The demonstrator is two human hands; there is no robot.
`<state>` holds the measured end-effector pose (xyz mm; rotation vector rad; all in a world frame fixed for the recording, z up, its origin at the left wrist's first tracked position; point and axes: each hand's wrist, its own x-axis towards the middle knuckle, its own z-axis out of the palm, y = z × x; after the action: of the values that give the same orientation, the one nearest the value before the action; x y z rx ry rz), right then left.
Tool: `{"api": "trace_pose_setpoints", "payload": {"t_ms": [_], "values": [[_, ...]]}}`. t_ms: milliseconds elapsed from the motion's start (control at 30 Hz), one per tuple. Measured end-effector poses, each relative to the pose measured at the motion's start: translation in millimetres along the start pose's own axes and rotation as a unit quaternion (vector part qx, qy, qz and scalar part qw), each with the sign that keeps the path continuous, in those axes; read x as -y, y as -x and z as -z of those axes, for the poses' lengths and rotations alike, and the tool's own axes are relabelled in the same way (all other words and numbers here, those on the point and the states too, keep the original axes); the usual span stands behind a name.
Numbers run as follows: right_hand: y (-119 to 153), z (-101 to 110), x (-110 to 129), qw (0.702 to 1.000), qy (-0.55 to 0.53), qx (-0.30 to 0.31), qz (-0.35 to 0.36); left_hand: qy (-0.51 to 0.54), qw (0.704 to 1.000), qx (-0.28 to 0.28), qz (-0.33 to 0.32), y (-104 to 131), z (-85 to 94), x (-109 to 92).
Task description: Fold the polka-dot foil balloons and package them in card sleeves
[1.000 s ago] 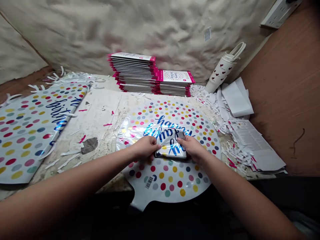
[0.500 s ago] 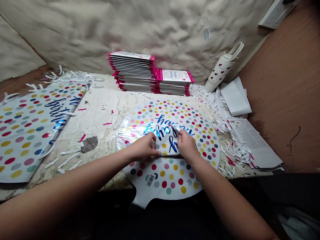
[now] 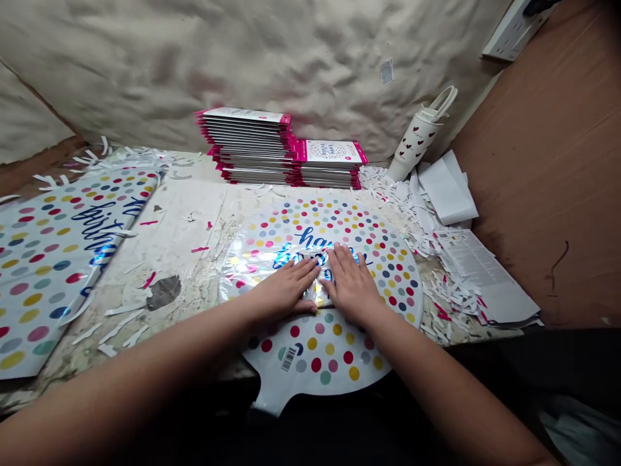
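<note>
A flat, round white foil balloon point(image 3: 395, 265) with coloured dots and blue lettering lies on the table, its tail point(image 3: 272, 391) hanging over the front edge. On its middle rests a smaller folded piece of shiny foil point(image 3: 317, 294) with blue lettering, mostly hidden under my hands. My left hand point(image 3: 286, 289) presses flat on the left part of this piece, fingers stretched out. Flat beside it, my right hand point(image 3: 350, 285) covers the right part with its fingers spread. A barcode label point(image 3: 290, 358) shows on the balloon near the tail.
More dotted foil balloons point(image 3: 41, 278) lie at the left. At the back stand a tall stack of pink-edged packs point(image 3: 247, 145) and a lower stack point(image 3: 332, 162). A heart-patterned tumbler point(image 3: 414, 142), white papers point(image 3: 449, 194), a printed sheet point(image 3: 490, 281) and paper scraps point(image 3: 451, 298) are at right.
Both hands have gone from pinching the folded foil to lying flat on it. They have come closer together, covering more of its lettering. The whole view has shifted slightly.
</note>
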<state>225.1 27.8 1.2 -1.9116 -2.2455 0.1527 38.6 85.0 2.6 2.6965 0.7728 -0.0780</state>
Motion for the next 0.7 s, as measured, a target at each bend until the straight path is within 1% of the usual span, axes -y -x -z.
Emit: {"api": "trace_pose_setpoints", "payload": {"t_ms": [33, 67, 100, 133, 167, 200, 233, 267, 300, 333, 367, 400, 433, 467, 500, 533, 567, 600, 667, 700], "values": [[-0.3, -3.0, -2.5, 0.999, -0.008, 0.039, -0.002, 0.032, 0.999, 0.005, 0.000, 1.2, 5.5, 0.1], [-0.9, -5.5, -5.4, 0.997, -0.021, 0.068, -0.014, 0.080, 0.997, -0.004, 0.011, 3.7, 11.4, -0.9], [-1.8, -7.4, -8.5, 0.995, -0.037, 0.084, -0.026, 0.146, 0.988, -0.030, 0.044, 7.2, 17.3, -2.9], [-2.9, -8.5, -11.3, 0.994, -0.052, 0.089, -0.036, 0.231, 0.966, -0.063, 0.099, 11.4, 23.1, -5.7], [-4.0, -8.9, -13.3, 0.993, -0.066, 0.086, -0.043, 0.332, 0.925, -0.087, 0.166, 15.8, 28.5, -8.9], [-5.3, -8.7, -14.4, 0.993, -0.079, 0.081, -0.045, 0.436, 0.864, -0.093, 0.233, 19.5, 33.1, -12.0], [-6.8, -8.0, -14.3, 0.992, -0.091, 0.078, -0.043, 0.531, 0.793, -0.080, 0.287, 21.7, 36.8, -14.6], [-8.3, -6.9, -13.3, 0.991, -0.103, 0.077, -0.038, 0.606, 0.725, -0.054, 0.323, 21.6, 39.4, -16.6], [-9.9, -5.1, -11.7, 0.990, -0.113, 0.074, -0.032, 0.658, 0.670, -0.022, 0.343, 19.0, 41.0, -17.8], [-11.5, -2.7, -10.3, 0.989, -0.124, 0.070, -0.026, 0.686, 0.636, 0.002, 0.353, 13.7, 41.6, -18.7], [-12.9, 1.0, -9.9, 0.988, -0.136, 0.066, -0.021, 0.694, 0.623, 0.014, 0.360, 6.4, 41.8, -19.5], [-13.7, 6.1, -11.6, 0.987, -0.146, 0.062, -0.016, 0.689, 0.623, 0.016, 0.370, -2.0, 42.0, -20.4], [-13.8, 12.8, -16.7, 0.987, -0.153, 0.055, -0.017, 0.675, 0.631, 0.014, 0.381, -10.4, 42.6, -21.6], [-12.9, 21.3, -26.0, 0.986, -0.155, 0.041, -0.035, 0.661, 0.641, 0.008, 0.391, -17.7, 44.1, -23.0], [-11.0, 31.1, -40.1, 0.986, -0.149, 0.022, -0.071, 0.653, 0.648, -0.002, 0.392, -23.1, 46.6, -24.6], [-8.0, 41.9, -58.9, 0.983, -0.136, -0.002, -0.124, 0.650, 0.652, -0.017, 0.390, -26.0, 50.2, -26.5], [-4.0, 52.8, -81.7, 0.972, -0.116, -0.032, -0.200, 0.652, 0.651, -0.031, 0.386, -26.5, 54.5, -28.5], [0.9, 63.1, -107.0, 0.956, -0.095, -0.054, -0.272, 0.659, 0.647, -0.044, 0.380, -24.8, 59.1, -30.6], [11.8, 79.5, -157.6, 0.917, -0.059, -0.056, -0.390, 0.671, 0.639, -0.059, 0.372, -17.3, 66.9, -34.9], [17.0, 84.7, -179.2, 0.902, -0.049, -0.041, -0.426, 0.672, 0.636, -0.063, 0.373, -12.8, 69.1, -37.0]]}}
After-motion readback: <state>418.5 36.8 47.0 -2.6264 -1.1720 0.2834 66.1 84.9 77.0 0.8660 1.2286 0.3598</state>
